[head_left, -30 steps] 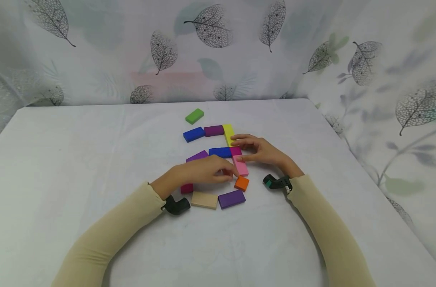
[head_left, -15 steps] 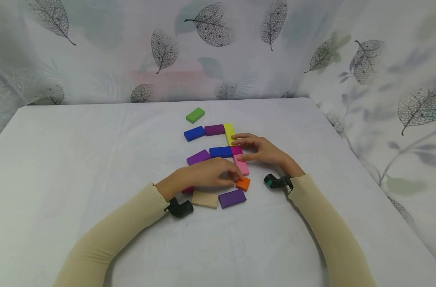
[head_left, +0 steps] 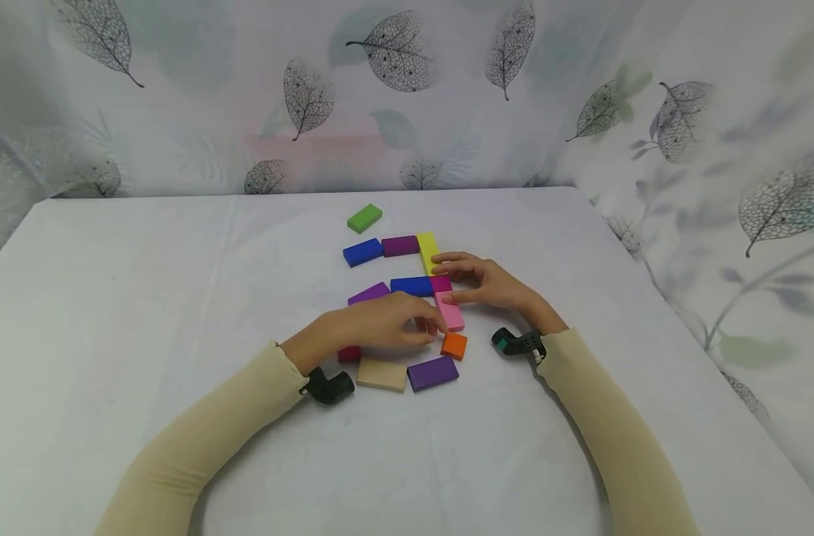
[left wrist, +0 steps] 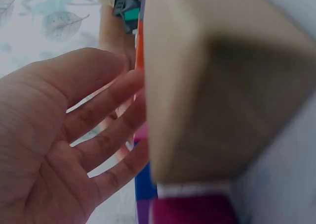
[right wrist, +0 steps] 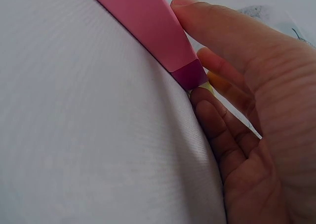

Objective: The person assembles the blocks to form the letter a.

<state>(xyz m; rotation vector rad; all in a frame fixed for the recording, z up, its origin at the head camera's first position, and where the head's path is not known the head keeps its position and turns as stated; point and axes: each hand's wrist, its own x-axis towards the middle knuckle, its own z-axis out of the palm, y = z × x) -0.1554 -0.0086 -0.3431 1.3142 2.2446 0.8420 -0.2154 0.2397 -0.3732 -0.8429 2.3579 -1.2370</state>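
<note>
In the head view, my left hand (head_left: 393, 320) hovers low over the row of blocks, index fingertip at the edge of a small orange block (head_left: 454, 346). Its fingers look loosely extended in the left wrist view. My right hand (head_left: 488, 284) rests beside the right side of the row, fingertips against a yellow block (head_left: 427, 253) and thumb touching a pink block (head_left: 450, 311). Between those two sits a small magenta block (head_left: 441, 284), with a blue block (head_left: 411, 286) at its left. Part of a purple block (head_left: 369, 293) and a dark red block (head_left: 349, 353) are hidden by my left hand.
A tan block (head_left: 381, 374) and a violet block (head_left: 433, 374) lie nearest me. At the far end are a green block (head_left: 364, 218), another blue block (head_left: 363, 252) and a plum block (head_left: 400, 246). All lie on a white-covered table (head_left: 145, 298) before a leaf-patterned cloth (head_left: 212, 97).
My left hand moved slightly right onto the orange block, then drew back a little left. The orange block has turned slightly and shifted a bit right. My right hand stays in place.
</note>
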